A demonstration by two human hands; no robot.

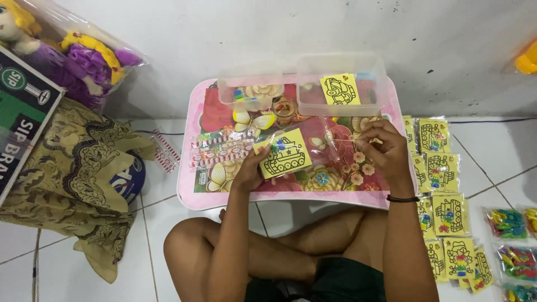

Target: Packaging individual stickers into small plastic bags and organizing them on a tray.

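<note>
A person is seen from above, seated cross-legged on a white tiled floor behind a low pink table [196, 196] printed with flowers and butterflies. One yellow card [284, 154] with a black outline drawing of a tank is gripped at its lower left edge by the left hand [250, 170], fingers closed on it, and is held just above the middle of the table. A clear plastic sleeve [341, 146] is pinched between the closed fingertips of the right hand [386, 148], just to the right of the card. A black band is worn on the right wrist.

Two clear plastic tubs [302, 84] are set side by side at the far edge of the table; a second yellow card [339, 89] with a vehicle outline is propped against the right one. One small glass jar [284, 110] is placed just in front of them.

On the floor to the right, about nine packaged yellow cards [442, 173] are laid out in two columns, and at least three bags of coloured pieces [506, 222] lie beyond them. To the left are a patterned cloth [72, 162] and one bagged doll [84, 61].
</note>
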